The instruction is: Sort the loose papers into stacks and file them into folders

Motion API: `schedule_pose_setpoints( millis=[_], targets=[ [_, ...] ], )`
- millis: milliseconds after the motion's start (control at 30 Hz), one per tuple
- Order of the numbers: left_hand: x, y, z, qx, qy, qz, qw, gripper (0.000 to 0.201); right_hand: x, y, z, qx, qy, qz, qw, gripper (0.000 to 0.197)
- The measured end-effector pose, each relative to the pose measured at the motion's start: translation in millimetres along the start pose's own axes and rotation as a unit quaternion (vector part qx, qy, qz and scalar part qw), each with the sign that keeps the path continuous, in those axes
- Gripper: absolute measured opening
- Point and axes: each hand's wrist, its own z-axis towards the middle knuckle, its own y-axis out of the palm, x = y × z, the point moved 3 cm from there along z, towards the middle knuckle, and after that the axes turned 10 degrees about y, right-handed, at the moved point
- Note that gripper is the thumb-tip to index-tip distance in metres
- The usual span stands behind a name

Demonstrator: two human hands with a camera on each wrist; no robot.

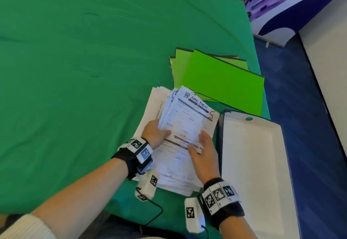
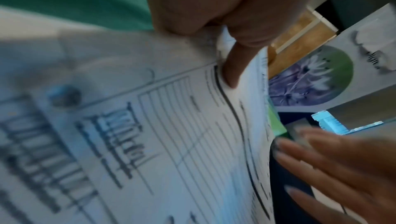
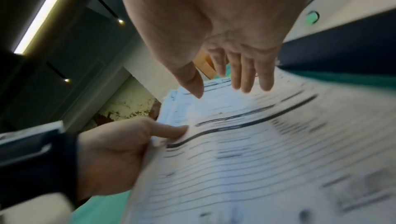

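Note:
My left hand (image 1: 159, 132) grips the left edge of a lifted bundle of printed forms (image 1: 189, 115), thumb (image 2: 233, 68) on top; its top sheet is hand-marked "HR ADMIN FORMS". Under it a larger stack of loose papers (image 1: 174, 175) lies on the green cloth. My right hand (image 1: 203, 147) is flat with straight fingers (image 3: 246, 78) over the bundle's lower right part and holds nothing; whether it touches the sheet is unclear. In the right wrist view the left hand (image 3: 128, 151) pinches the forms (image 3: 257, 160). Bright green folders (image 1: 223, 85) lie fanned behind the papers.
An open box file (image 1: 251, 163), white inside with a dark blue rim, lies right of the papers at the table's edge. The green cloth (image 1: 75, 70) spreads wide to the left and back. Blue floor (image 1: 309, 126) and white furniture are on the right.

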Motion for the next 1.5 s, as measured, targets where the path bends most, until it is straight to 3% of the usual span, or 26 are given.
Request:
schedule_pose_setpoints(
  millis=[67, 133, 233, 333, 467, 567, 667, 767, 900, 967, 1067, 1200, 1333, 1400, 1500],
  targets=[
    [19, -23, -2, -0.019, 0.031, -0.057, 0.998, 0.019, -9, -23, 4, 0.057, -0.027, 0.056, 0.996, 0.070],
    [40, -45, -8, -0.033, 0.057, -0.111, 0.992, 0.025, -20, -41, 11, 0.073, -0.040, 0.116, 0.990, 0.066],
    [69, -63, -14, -0.069, 0.097, -0.164, 0.979, 0.031, -43, -53, 17, -0.002, -0.049, 0.188, 0.981, 0.066],
    [89, -61, -13, -0.089, 0.133, -0.128, 0.979, 0.040, -67, -50, 13, -0.044, -0.089, 0.197, 0.975, 0.045],
    [105, -54, -5, -0.018, 0.180, -0.157, 0.971, 0.044, -84, -57, 11, 0.038, -0.120, 0.280, 0.952, 0.034],
    [109, -55, 2, 0.035, 0.218, -0.209, 0.953, 0.042, -91, -66, 12, 0.031, -0.131, 0.329, 0.935, 0.034],
    [106, -48, 10, 0.067, 0.222, -0.237, 0.943, 0.046, -85, -66, 23, 0.026, -0.142, 0.298, 0.944, 0.049],
    [95, -40, 21, 0.063, 0.197, -0.248, 0.946, 0.068, -68, -58, 40, 0.036, -0.103, 0.238, 0.965, 0.051],
    [88, -28, 39, 0.015, 0.190, -0.192, 0.963, 0.062, -65, -48, 56, 0.068, -0.102, 0.152, 0.981, 0.023],
    [89, -23, 56, -0.025, 0.184, -0.150, 0.971, 0.063, -73, -56, 63, 0.132, -0.129, 0.109, 0.977, 0.008],
    [85, -20, 102, -0.071, 0.162, 0.048, 0.983, 0.057, -71, -84, 79, 0.244, -0.109, 0.120, 0.956, 0.013],
    [82, -14, 169, -0.026, 0.133, 0.215, 0.967, 0.040, -43, -121, 99, 0.324, -0.022, 0.141, 0.935, 0.033],
    [72, 21, 201, -0.070, 0.081, 0.348, 0.932, 0.061, -15, -141, 96, 0.331, 0.042, 0.118, 0.935, 0.028],
    [64, 38, 209, -0.037, 0.062, 0.373, 0.925, 0.075, -9, -147, 90, 0.334, 0.063, 0.118, 0.933, 0.026],
    [62, 55, 216, 0.042, 0.049, 0.362, 0.930, 0.077, 7, -148, 87, 0.324, 0.100, 0.117, 0.934, 0.027]
  ],
)
